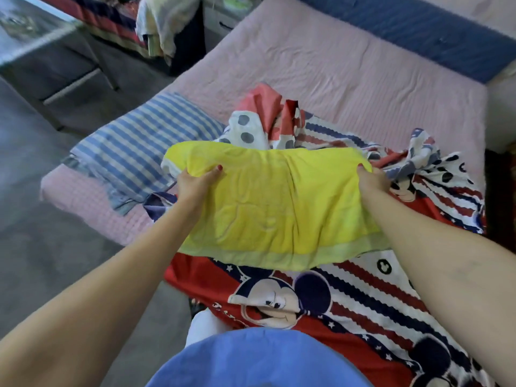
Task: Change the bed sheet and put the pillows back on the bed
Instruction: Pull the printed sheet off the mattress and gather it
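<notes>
Head view: both hands gripping a yellow pillow [279,208], held over the crumpled cartoon-print bed sheet [349,297] at the near end of the bed [363,68]. Left hand [196,181] pinching the pillow's far-left corner, fingers curled into the fabric; right hand [372,178] clutching its far-right corner the same way. Left of the yellow pillow, a blue-striped pillow [139,143] lying on the pink quilted mattress cover [321,65]. Beyond the yellow pillow, mostly bare cover up to a dark blue headboard [418,32]. Judged step: shifting pillows while the sheet remains unspread. Next move probably calls for setting the yellow pillow clear of the sheet, then pulling the sheet flat across the cover.
</notes>
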